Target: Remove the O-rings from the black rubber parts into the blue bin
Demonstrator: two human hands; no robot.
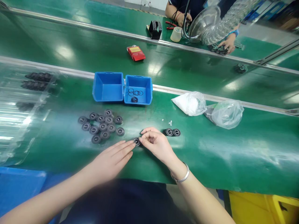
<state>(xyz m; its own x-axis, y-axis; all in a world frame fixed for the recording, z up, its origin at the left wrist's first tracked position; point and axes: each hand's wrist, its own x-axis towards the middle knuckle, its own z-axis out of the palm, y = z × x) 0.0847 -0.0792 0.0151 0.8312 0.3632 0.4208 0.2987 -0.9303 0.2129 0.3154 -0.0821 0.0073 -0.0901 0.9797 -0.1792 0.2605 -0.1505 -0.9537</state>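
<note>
A round black part [136, 142] stands on the green bench between my two hands. My left hand [112, 158] lies with its fingers stretched out, their tips touching the part's left side. On the right side, my right hand [156, 143] has thumb and index finger pinched at the part's edge; anything tiny between them is hidden. Several similar black parts [102, 126] are grouped to the left. Two more black parts [173, 132] stand side by side right of my right hand, with small white pieces [170, 123] just behind them.
Behind the hands sit an empty blue bin [108, 87] and a blue bin with black rings [138, 90]. Plastic bags [190, 103] lie back right, clear plastic trays [18, 118] left. A red packet [136, 53] rests beyond the rail. Another person's hands [227, 45] are across the bench.
</note>
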